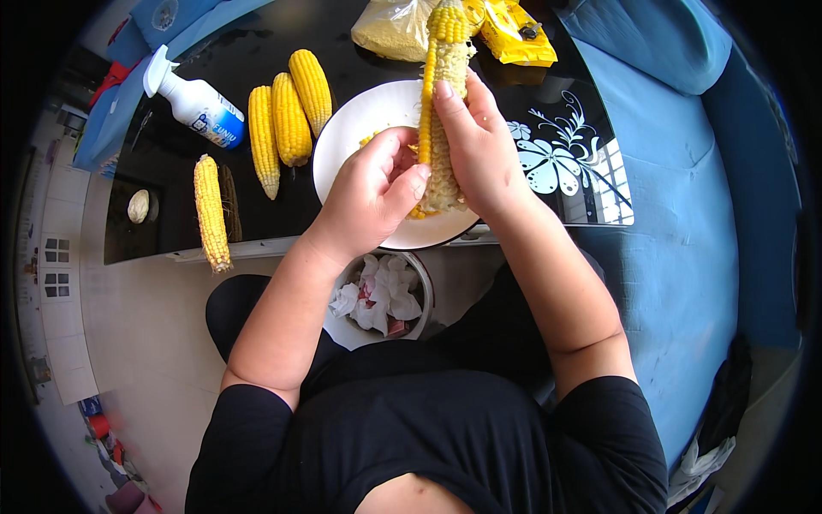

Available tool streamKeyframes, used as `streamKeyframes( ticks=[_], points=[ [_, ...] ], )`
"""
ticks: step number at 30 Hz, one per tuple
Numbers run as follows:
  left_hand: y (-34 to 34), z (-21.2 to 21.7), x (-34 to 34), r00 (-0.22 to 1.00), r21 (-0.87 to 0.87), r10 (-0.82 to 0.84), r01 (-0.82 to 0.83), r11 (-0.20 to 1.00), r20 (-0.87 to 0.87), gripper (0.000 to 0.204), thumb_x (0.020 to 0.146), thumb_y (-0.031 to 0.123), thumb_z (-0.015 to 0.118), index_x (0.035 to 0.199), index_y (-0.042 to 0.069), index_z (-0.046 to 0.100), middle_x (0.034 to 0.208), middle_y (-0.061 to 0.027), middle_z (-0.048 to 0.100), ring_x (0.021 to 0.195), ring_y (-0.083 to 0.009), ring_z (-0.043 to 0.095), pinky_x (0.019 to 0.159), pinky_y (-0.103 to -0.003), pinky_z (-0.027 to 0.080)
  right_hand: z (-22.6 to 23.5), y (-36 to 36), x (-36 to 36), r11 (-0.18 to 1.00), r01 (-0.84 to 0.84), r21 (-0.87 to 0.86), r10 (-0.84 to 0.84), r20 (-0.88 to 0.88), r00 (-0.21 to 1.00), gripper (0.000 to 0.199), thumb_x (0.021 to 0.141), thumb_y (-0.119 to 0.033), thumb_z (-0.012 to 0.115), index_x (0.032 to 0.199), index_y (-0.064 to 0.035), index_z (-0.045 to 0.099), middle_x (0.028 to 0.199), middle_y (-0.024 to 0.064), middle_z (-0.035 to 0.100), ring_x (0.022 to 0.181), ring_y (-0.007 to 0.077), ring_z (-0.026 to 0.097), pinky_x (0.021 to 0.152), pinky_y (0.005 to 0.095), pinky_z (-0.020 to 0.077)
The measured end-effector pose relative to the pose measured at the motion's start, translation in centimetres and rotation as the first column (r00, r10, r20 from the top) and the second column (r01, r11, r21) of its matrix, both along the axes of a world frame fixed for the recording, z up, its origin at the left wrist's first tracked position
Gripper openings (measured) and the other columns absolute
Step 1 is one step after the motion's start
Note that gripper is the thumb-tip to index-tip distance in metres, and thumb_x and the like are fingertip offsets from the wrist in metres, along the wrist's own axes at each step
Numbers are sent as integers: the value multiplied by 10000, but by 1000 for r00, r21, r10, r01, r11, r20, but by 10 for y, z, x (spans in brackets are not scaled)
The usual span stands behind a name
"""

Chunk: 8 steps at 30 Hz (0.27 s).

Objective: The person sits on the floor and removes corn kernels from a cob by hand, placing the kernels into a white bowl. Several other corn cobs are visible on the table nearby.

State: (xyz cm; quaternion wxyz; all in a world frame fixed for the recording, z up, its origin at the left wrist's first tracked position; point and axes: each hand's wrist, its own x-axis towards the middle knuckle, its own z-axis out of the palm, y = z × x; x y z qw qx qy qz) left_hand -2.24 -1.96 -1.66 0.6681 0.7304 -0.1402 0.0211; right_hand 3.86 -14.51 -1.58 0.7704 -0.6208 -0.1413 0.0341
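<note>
An ear of corn [443,146], mostly stripped of kernels, is held upright over a white plate [338,163]. Yellow kernels remain around its top and in a narrow row down its left side. My right hand [481,146] wraps round the cob from the right, thumb lying along it. My left hand [377,188] is curled against the cob's lower left side, thumb pressing near the kernel row; what its fingers hold is partly hidden. Some loose kernels [417,212] lie on the plate below the hands.
Three full corn ears [276,120] lie left of the plate, beside a white spray bottle [195,98]. Another ear [211,210] juts over the black table's front edge. Behind stand a bag of yellow grains [392,30] and a yellow packet [518,34]. A bin of tissues [377,291] sits below.
</note>
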Motion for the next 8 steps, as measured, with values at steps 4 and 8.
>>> streamKeyframes(
  ticks=[4,8],
  points=[
    [0,-5,1,999,13,16,-16,1000,37,271,828,33,425,1080,-63,455,901,-118,570,805,-156,550,747,-274,448,-3,0,1,999,15,-39,-14,15,1000,448,904,-253,481,1281,-44,359,1000,35,540,871,74,506,742,216,429],
    [6,-10,4,999,61,45,-46,997,18,295,819,19,413,1106,-34,455,942,-131,576,852,-183,560,776,-283,447,1,0,0,998,-43,54,46,-70,996,450,903,-253,483,1284,-49,358,1009,41,538,875,81,510,751,220,432]
  ],
)
